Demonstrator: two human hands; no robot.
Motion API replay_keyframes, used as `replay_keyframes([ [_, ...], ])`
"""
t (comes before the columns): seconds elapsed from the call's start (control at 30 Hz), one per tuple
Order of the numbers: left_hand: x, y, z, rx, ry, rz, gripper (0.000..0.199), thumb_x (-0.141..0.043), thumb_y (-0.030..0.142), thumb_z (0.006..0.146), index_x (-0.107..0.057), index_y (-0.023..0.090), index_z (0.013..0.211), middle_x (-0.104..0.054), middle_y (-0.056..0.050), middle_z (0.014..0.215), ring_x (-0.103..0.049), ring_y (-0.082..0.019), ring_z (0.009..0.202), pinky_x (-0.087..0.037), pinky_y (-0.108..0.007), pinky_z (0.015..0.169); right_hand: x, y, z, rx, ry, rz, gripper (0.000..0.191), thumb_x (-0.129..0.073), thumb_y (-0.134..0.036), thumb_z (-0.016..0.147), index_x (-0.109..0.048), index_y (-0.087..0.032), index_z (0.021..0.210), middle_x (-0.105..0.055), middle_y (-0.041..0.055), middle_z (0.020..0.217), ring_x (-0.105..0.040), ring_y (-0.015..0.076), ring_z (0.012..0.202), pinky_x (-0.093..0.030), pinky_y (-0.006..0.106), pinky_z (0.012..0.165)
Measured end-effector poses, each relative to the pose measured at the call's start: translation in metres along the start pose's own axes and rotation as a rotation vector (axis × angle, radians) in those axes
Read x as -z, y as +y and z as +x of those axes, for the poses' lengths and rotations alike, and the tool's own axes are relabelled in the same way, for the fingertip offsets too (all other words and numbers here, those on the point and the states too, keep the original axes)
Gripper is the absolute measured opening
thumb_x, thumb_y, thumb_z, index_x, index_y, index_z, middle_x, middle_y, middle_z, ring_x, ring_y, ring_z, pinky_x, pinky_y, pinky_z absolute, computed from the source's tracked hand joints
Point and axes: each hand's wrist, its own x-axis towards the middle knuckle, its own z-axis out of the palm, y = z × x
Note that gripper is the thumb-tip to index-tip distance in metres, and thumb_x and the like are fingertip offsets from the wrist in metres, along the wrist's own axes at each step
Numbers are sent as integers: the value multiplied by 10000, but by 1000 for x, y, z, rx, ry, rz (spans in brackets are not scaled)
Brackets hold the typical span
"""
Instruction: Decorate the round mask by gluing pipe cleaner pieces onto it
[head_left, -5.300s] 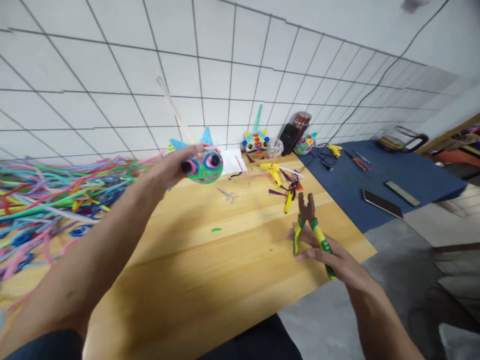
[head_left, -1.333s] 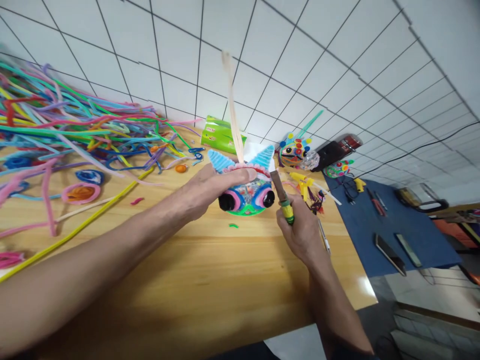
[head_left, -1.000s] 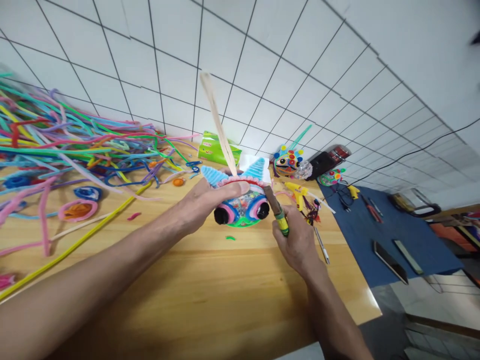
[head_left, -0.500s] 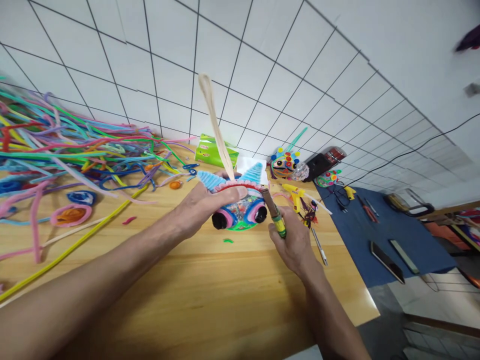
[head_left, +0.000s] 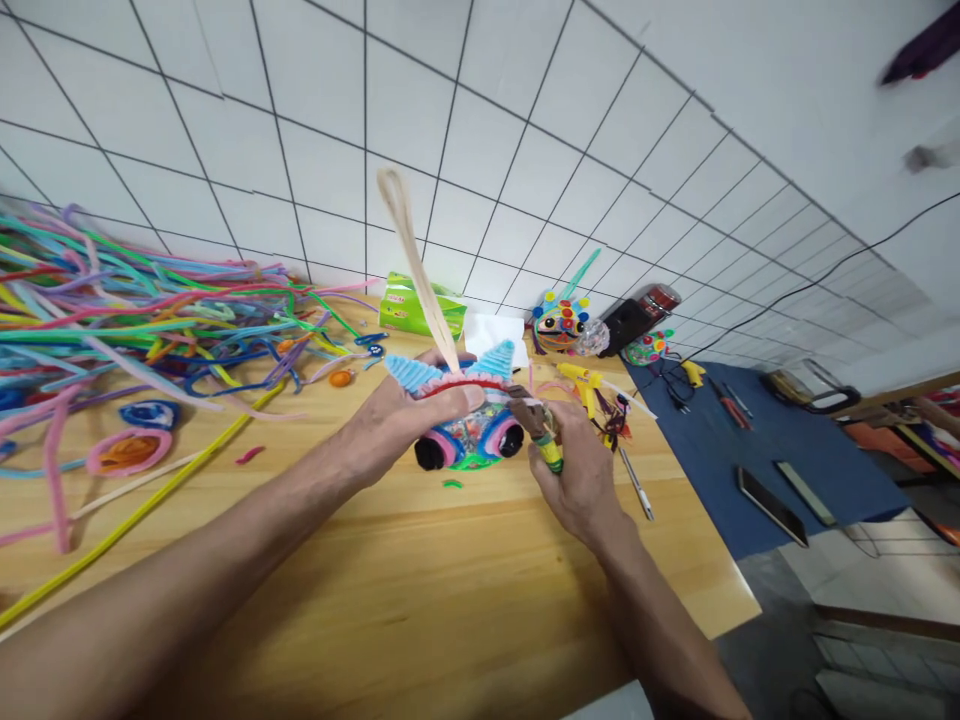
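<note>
Left hand (head_left: 424, 408): closed round a round, clear-and-green animal-head ornament (head_left: 471, 428) with blue fuzzy ears and black-and-pink eyes, thumb across its red-and-pink brow.
Ornament: held above the middle of the wooden table (head_left: 390, 610); in the oldest frame it was off to one side, in the left hand alone. Its cream fuzzy loop (head_left: 414, 250) stands up, tilted.
Right hand (head_left: 579, 462): wrapped round the green-and-yellow-handled pliers (head_left: 531, 412), back of the hand upward.
Pliers: earlier wide open and well apart from the ornament; now their brown metal head is right up at its side, by the ear nearer the right hand. From here I can't tell how far the jaws are parted.
Table's left end: a tangled heap of multicoloured fuzzy stems (head_left: 142, 325).
Table's wall side: a green printed packet (head_left: 420, 310), a white paper sheet (head_left: 495, 335) and a second, blue-dotted face ornament (head_left: 559, 325). The packet was not visible in the oldest frame.
Table's right part: a yellow glue gun (head_left: 589, 388) and a slim silver pen (head_left: 636, 485).
</note>
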Motion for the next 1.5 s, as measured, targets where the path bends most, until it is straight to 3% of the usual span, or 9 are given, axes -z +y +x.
replay_keyframes([
  [0.1, -3, 6, -1, -10, 6, 59, 494, -852, 508, 783, -758, 220, 1173, -801, -90, 1208, -754, -341, 1113, -635, -439, 950, -2, 2, -2, 15, 48, -39, 721, -640, -161, 864, -405, -228, 1542, -631, 191, 1417, -624, 362, 1324, -644, 533, 936],
  [0.27, -7, 14, -5, 0, 17, 136, 525, -881, 498, 729, -760, 231, 1165, -818, -110, 1079, -757, -396, 1069, -661, -478, 854, 0, 1, -1, 41, 106, -62, 796, -638, -158, 844, -362, -226, 1588, -629, 187, 1415, -614, 365, 1329, -619, 562, 1011],
  [0.4, -8, 13, -7, 33, 6, 146, 568, -870, 548, 739, -745, 242, 1201, -814, -100, 1070, -766, -365, 1055, -667, -442, 845, 0, -1, -1, 39, 101, -76, 797, -621, -161, 837, -365, -222, 1589, -638, 184, 1406, -610, 359, 1333, -621, 544, 1012],
  [0.53, -7, 10, -7, 43, 0, 129, 573, -876, 531, 748, -728, 259, 1231, -812, -80, 1106, -766, -329, 1090, -656, -385, 883, -1, -1, -2, 45, 112, -88, 770, -606, -158, 841, -370, -209, 1572, -642, 190, 1392, -615, 356, 1321, -628, 525, 993],
  [0.8, -6, 6, -6, 63, -26, 99, 603, -886, 493, 736, -729, 243, 1262, -787, -105, 1256, -756, -347, 1141, -642, -419, 952, -1, -2, 1, 60, 134, -87, 676, -609, -143, 833, -442, -187, 1486, -683, 181, 1301, -645, 344, 1231, -624, 504, 955],
  [1.1, -7, 8, -5, 66, -35, 93, 696, -904, 523, 719, -702, 234, 1320, -799, -99, 1204, -764, -338, 1118, -648, -387, 919, -3, -3, 1, 80, 137, -101, 572, -613, -123, 844, -473, -186, 1395, -704, 161, 1228, -671, 326, 1190, -618, 466, 943],
  [1.37, -7, -4, -6, 49, -20, 67, 750, -859, 568, 781, -652, 219, 1411, -794, -106, 1224, -767, -321, 1089, -653, -379, 885, -4, -2, 4, 126, 220, -111, 462, -603, -147, 843, -493, -209, 1287, -719, 122, 1073, -717, 309, 988, -586, 449, 821],
  [1.5, -10, -4, -5, 55, -18, 60, 756, -860, 571, 778, -656, 206, 1407, -803, -109, 1174, -776, -309, 1007, -655, -383, 839, -6, -2, 4, 134, 183, -21, 430, -585, -134, 836, -486, -215, 1247, -687, 76, 945, -698, 255, 820, -569, 362, 687],
])
